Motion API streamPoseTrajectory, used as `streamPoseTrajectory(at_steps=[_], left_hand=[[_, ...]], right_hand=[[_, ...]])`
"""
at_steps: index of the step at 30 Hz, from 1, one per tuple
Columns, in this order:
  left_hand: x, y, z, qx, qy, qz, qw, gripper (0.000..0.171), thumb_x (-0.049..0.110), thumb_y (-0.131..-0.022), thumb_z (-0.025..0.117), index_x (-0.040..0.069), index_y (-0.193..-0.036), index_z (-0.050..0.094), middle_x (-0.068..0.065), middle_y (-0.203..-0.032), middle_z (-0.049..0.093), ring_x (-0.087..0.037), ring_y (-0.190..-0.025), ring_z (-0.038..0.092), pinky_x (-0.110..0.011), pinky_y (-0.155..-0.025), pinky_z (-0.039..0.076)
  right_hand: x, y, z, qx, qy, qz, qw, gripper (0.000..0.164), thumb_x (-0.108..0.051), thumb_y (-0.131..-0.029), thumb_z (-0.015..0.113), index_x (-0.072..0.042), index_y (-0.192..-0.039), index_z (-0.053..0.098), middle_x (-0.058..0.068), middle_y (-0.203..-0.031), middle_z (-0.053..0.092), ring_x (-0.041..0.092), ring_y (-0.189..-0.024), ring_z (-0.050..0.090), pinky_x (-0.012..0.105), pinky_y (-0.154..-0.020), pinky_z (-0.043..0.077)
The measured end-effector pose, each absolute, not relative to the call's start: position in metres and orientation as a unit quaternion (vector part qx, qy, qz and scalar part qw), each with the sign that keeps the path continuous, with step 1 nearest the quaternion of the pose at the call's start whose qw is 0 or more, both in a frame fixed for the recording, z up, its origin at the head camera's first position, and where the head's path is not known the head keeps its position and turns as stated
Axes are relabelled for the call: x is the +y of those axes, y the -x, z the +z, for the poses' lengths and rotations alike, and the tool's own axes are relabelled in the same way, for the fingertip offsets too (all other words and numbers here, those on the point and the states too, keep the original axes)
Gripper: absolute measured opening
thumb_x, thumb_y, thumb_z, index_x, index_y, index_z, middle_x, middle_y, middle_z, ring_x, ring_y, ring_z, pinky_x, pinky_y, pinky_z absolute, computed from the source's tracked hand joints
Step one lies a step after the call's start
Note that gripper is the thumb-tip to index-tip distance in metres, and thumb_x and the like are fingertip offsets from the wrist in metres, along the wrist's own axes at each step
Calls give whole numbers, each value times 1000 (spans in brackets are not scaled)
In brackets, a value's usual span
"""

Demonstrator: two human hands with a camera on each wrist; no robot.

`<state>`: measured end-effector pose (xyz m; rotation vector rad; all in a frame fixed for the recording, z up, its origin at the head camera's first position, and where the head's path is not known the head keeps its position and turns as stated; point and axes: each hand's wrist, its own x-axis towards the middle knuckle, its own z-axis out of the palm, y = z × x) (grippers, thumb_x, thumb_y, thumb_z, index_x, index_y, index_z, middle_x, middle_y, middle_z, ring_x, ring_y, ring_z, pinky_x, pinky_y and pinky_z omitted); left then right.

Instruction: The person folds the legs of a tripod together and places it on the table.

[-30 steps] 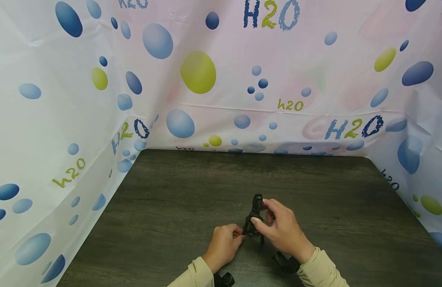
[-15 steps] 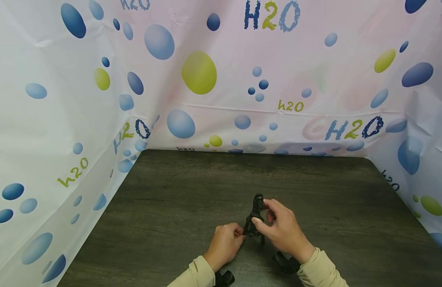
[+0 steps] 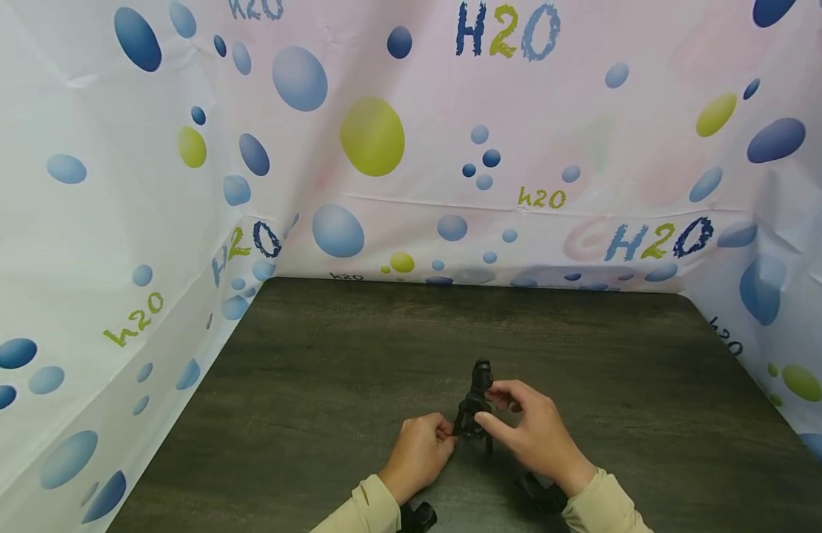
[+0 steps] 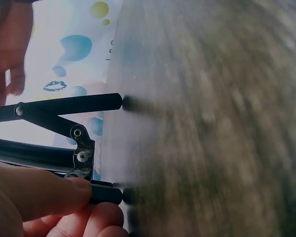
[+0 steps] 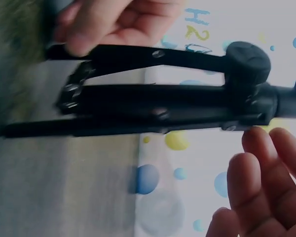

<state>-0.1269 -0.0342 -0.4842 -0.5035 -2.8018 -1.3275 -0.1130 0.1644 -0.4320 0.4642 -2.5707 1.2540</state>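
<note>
A small black tripod [image 3: 478,396] stands upright on the dark table, its legs partly spread. Low on one leg [image 4: 107,193], near the foot, my left hand [image 3: 415,453] pinches it between thumb and fingers. My right hand [image 3: 540,437] is at the tripod's right side with thumb and fingers parted and relaxed. Seen from the right wrist, the fingers [image 5: 246,177] lie close beside the collar below the knob [image 5: 247,61]; whether a fingertip touches it I cannot tell. Metal rivets and a hinged brace [image 4: 83,148] show between the legs in the left wrist view.
The dark wood-grain table [image 3: 331,355] stretches behind the hands. A white sheet with blue and green dots [image 3: 411,148] walls it at the back and both sides. Black wrist-worn gear [image 3: 419,517] sits near each cuff.
My right hand has loosened from the tripod and shifted slightly right and down, its fingers parting. The left hand keeps its pinch on the leg, and the tripod stays in place.
</note>
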Motion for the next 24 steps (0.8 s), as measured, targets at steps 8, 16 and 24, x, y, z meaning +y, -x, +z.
streamPoseTrajectory(at_steps=[8, 16, 24], left_hand=[[-34, 127, -487, -895, 160, -415, 12, 15, 2, -82, 78, 10, -77, 67, 7, -70, 65, -1, -62, 60, -21, -56, 50], [-34, 126, -487, -897, 161, -413, 15, 14, 2, -83, 78, 10, -77, 67, 8, -70, 65, -1, -63, 60, -20, -56, 50], [-34, 126, -488, -895, 168, -412, 23, 15, 2, -82, 78, 11, -77, 67, 8, -70, 65, 0, -63, 60, -20, -56, 49]], right_hand=[[170, 102, -451, -883, -122, 443, 94, 20, -16, -88, 80, -13, -105, 71, -11, -94, 66, 1, -77, 57, 32, -70, 53], [172, 97, -471, -882, -152, 420, 148, 17, -7, -83, 81, -17, -93, 72, -21, -82, 60, -2, -69, 54, 27, -61, 48], [175, 98, -482, -888, -159, 416, 110, 9, -12, -88, 78, -16, -92, 72, -19, -77, 60, -1, -68, 54, 26, -59, 47]])
